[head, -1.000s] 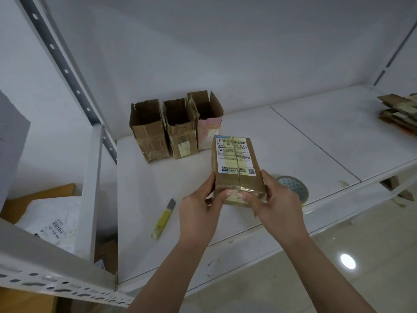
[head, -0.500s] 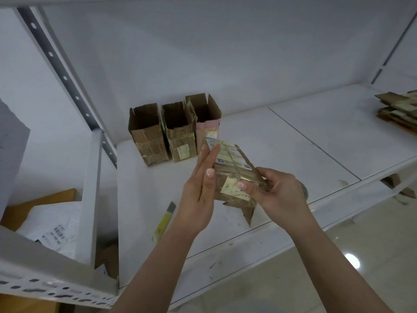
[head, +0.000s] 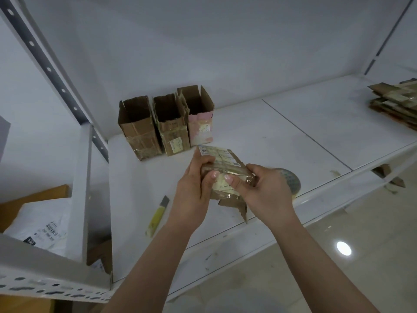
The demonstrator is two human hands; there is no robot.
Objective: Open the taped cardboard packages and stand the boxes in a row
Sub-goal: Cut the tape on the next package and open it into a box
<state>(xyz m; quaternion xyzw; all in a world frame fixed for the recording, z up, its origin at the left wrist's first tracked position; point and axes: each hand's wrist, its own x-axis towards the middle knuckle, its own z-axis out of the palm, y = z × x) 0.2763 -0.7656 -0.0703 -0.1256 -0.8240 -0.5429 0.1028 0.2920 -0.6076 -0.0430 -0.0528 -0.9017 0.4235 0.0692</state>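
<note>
White metal shelf (head: 282, 136) against a pale wall, with three opened brown cardboard boxes (head: 167, 125) upright in a touching row at the back, a yellow utility knife (head: 156, 215) near the front edge. Grey roll of tape (head: 290, 180) half hidden behind the right hand (head: 266, 193); stack of flattened cardboard (head: 397, 102) cut off at the right edge. Taped brown cardboard package with a white label (head: 222, 164) held above the shelf between both hands, left hand (head: 194, 188) curled round its left side, right-hand grip closed on its near end, thumbs pressed on the near face, a loose flap hanging below.

Both hands, left (head: 194, 190) and right (head: 266, 190), grip a taped package (head: 225, 164) above the shelf (head: 282, 136). Three opened boxes (head: 167, 125) stand behind. Yellow knife (head: 156, 216) lies left.
</note>
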